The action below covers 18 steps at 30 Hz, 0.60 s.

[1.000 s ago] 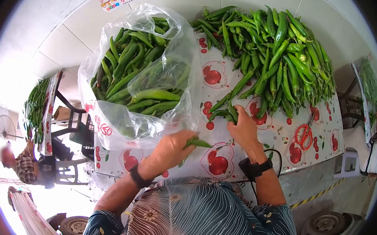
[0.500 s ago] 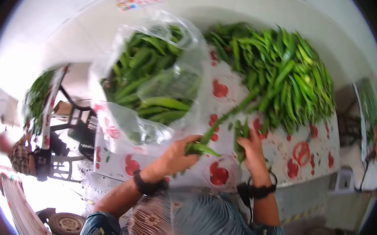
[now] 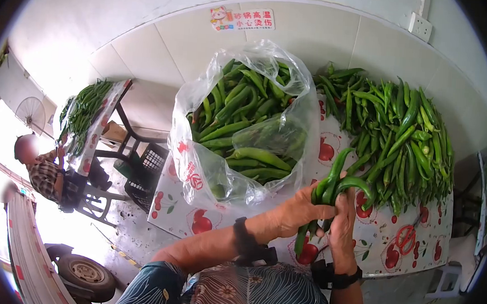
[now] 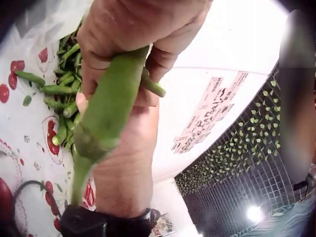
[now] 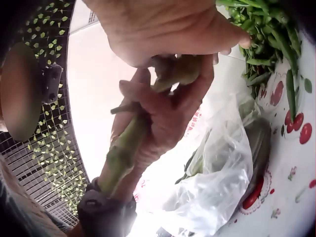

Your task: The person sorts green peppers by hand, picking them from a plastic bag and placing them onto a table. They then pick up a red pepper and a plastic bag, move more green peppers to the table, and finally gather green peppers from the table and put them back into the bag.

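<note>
Both hands meet over the table's front part around several long green chili peppers (image 3: 324, 190). My left hand (image 3: 298, 210) grips them from the left with curled fingers. The right hand (image 3: 342, 226) holds the same bunch from the right, its thumb up against the peppers. In the left wrist view a thick pepper (image 4: 111, 101) points stem-down toward the camera beneath the left hand. From the right wrist, a pepper (image 5: 126, 148) sticks out under the left hand (image 5: 160, 116), and the right hand (image 5: 168, 32) covers part of the bunch.
Left of the hands stands a clear plastic bag (image 3: 183, 165) full of green peppers. A big pepper pile (image 3: 402, 146) lies at the back right. Red-handled scissors (image 3: 405, 239) rest on the fruit-patterned tablecloth (image 3: 380, 257). Far left, a person (image 3: 47, 175) sits by another pepper-covered table.
My hands, apart earlier with peppers in each, have come together on one bunch. The left hand moved right. The head view has swung, so the bag and pile appear further right and lower.
</note>
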Tool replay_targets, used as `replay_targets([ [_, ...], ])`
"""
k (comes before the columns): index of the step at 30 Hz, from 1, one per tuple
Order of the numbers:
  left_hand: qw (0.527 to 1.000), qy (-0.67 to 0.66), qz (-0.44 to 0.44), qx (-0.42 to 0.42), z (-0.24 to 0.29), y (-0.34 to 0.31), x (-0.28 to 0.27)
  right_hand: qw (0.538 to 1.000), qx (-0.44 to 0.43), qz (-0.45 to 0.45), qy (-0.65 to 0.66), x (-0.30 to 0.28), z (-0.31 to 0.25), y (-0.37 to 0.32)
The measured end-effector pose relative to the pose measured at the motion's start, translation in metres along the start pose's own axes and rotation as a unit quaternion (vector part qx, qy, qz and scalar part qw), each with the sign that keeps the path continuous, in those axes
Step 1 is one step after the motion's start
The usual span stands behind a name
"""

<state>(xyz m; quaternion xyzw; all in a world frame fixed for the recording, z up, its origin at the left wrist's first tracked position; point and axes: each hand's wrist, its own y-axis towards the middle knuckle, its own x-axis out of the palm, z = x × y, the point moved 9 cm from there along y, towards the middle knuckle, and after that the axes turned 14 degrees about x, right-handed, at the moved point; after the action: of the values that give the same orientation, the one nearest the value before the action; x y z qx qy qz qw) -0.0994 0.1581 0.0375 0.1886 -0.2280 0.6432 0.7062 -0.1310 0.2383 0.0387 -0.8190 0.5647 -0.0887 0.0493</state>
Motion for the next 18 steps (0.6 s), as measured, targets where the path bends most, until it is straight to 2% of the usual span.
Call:
replay_targets([
  [1, 0.999, -0.038, -0.032, -0.009, 0.0, -0.001, 0.004, 1.0, 0.004, -0.029, 0.01, 0.001, -0.002, 0.002],
  [3, 1.0, -0.008, -0.026, 0.004, 0.009, 0.001, 0.004, 0.998, 0.031, -0.06, 0.002, 0.008, -0.018, -0.003],
  [6, 0.995, 0.086, -0.043, 0.029, 0.057, 0.006, 0.01, 0.994, -0.104, -0.037, -0.016, 0.005, -0.029, 0.001],
  [7, 0.99, 0.125, -0.05, 0.038, 0.079, 0.009, 0.008, 0.996, -0.085, -0.031, -0.027, 0.004, -0.025, 0.002],
  [9, 0.97, 0.19, -0.02, 0.148, 0.13, 0.022, -0.006, 0.997, -0.05, -0.017, -0.048, -0.004, -0.016, 0.003],
  [10, 0.969, 0.203, 0.017, 0.138, 0.151, 0.024, -0.021, 0.998, -0.03, -0.017, -0.051, -0.009, -0.005, 0.005],
  [11, 0.941, 0.287, 0.038, 0.174, 0.179, 0.023, -0.027, 0.998, -0.01, -0.016, -0.054, -0.015, 0.012, 0.01],
  [13, 0.921, 0.323, 0.06, 0.212, 0.2, 0.041, -0.076, 0.997, 0.03, -0.011, -0.077, -0.03, 0.041, 0.019],
  [15, 0.937, 0.299, 0.101, 0.148, 0.2, 0.048, -0.132, 0.991, 0.07, -0.006, -0.114, -0.044, 0.063, 0.025],
  [18, 0.919, 0.356, 0.144, 0.085, 0.205, 0.033, -0.194, 0.978, 0.05, 0.036, -0.197, -0.056, 0.068, 0.019],
])
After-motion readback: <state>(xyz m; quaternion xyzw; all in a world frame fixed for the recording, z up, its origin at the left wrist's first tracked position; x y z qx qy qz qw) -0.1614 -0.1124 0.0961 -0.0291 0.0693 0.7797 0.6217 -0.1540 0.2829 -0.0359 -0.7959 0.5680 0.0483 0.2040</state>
